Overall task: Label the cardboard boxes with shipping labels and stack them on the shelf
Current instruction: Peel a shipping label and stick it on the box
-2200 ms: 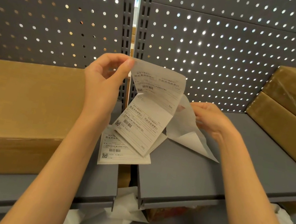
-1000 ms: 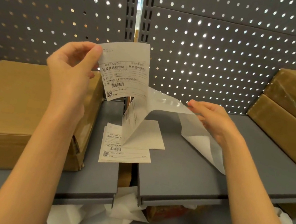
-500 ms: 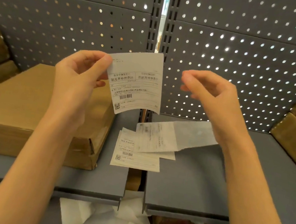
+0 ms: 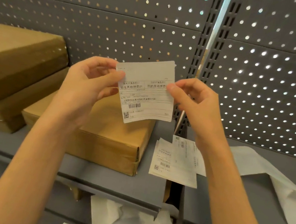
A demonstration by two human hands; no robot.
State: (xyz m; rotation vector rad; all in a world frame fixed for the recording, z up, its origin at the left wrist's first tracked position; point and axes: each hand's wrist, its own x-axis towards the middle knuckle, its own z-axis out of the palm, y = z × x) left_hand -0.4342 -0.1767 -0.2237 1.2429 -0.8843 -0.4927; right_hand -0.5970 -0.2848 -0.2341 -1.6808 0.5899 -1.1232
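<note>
A white shipping label [image 4: 146,94] with a barcode and QR code hangs in the air above the shelf. My left hand [image 4: 87,85] pinches its left edge and my right hand [image 4: 193,101] pinches its right edge. Below and behind it a flat cardboard box [image 4: 111,141] lies on the grey shelf [image 4: 113,180]. Two more cardboard boxes [image 4: 15,63] are stacked at the left. Spare labels [image 4: 172,160] lie on the shelf right of the flat box.
White backing paper [image 4: 275,182] trails over the right shelf section and its front edge. Crumpled backing sheets [image 4: 133,223] sit on the level below. A perforated grey back panel [image 4: 118,25] closes the shelf behind.
The label came free of its backing strip, which my right hand dropped onto the shelf. My right hand then took the label's right edge. The view swung left, showing the stacked boxes.
</note>
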